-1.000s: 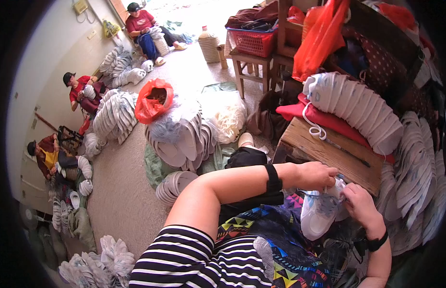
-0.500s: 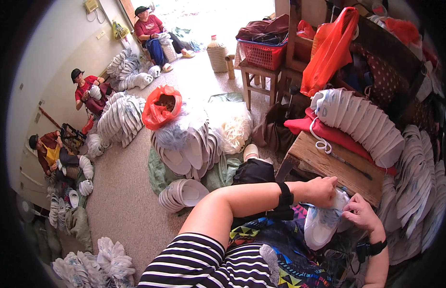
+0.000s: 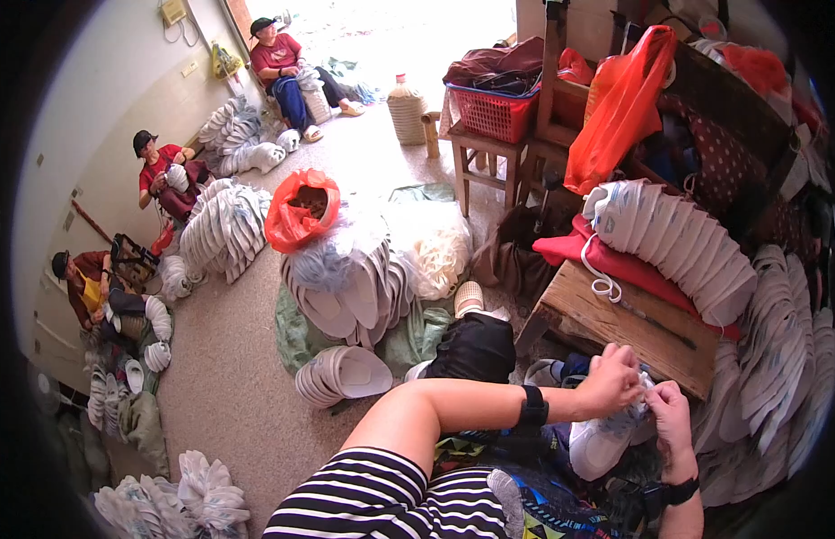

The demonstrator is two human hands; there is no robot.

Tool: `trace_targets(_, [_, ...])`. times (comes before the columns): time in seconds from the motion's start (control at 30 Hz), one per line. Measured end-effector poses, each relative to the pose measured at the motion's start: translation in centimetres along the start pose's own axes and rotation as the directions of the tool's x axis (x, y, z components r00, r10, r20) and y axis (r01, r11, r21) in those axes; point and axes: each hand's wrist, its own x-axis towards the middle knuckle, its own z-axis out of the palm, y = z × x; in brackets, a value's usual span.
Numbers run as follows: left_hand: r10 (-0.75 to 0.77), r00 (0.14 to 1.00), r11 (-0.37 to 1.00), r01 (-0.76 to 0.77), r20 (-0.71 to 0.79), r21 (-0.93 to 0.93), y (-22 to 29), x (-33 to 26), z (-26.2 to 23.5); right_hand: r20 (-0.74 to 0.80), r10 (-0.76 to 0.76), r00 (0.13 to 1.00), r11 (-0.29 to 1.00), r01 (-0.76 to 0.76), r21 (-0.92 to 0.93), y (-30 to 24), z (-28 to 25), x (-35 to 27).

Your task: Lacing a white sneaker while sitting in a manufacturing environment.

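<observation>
Two hands meet over our lap on one white shoe upper [image 3: 599, 442]: our left hand [image 3: 612, 382] pinches its top edge while our right hand [image 3: 666, 409] grips beside it, likely to steady the piece for close work. Just beyond sits the wooden bench [image 3: 635, 325], carrying a strung stack of white uppers [image 3: 673, 242] on a red cushion [image 3: 626, 265]. Piles crowd our right; open floor [image 3: 224, 395] lies left.

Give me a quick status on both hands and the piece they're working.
Left hand and right hand both closed on white shoe piece over the lap. Wooden bench just beyond. Nothing between the hands.
</observation>
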Motion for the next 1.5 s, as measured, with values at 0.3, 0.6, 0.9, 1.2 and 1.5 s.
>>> trace_targets(0.3, [-0.044,0.844,0.621,0.442,0.534,-0.647,4.2,0.1,-1.8,0.002,-0.073,0.997,0.981,0.071,0.178,-6.8,1.0,-2.3])
trace_targets(0.6, [0.175,0.980,0.870,-0.198,-0.092,-0.452,5.6,3.3,-5.1,-0.017,-0.206,0.978,0.900,0.196,0.390,-9.4,2.6,-1.8])
trace_targets(0.9, [-0.179,0.967,0.651,0.256,0.184,-0.714,3.7,4.1,-5.5,-0.024,-0.108,0.994,0.796,0.101,0.597,-7.5,2.4,-0.6])
trace_targets(1.2, [-0.436,0.849,0.552,0.514,0.299,-0.656,-2.9,1.0,-8.2,-0.104,0.053,0.993,0.892,0.000,0.453,-0.2,-3.0,0.1])
trace_targets(1.5, [-0.273,0.917,0.851,0.372,0.292,-0.370,-3.7,-0.6,-8.1,-0.105,-0.110,0.988,0.991,0.100,-0.094,1.5,-2.8,-2.0])
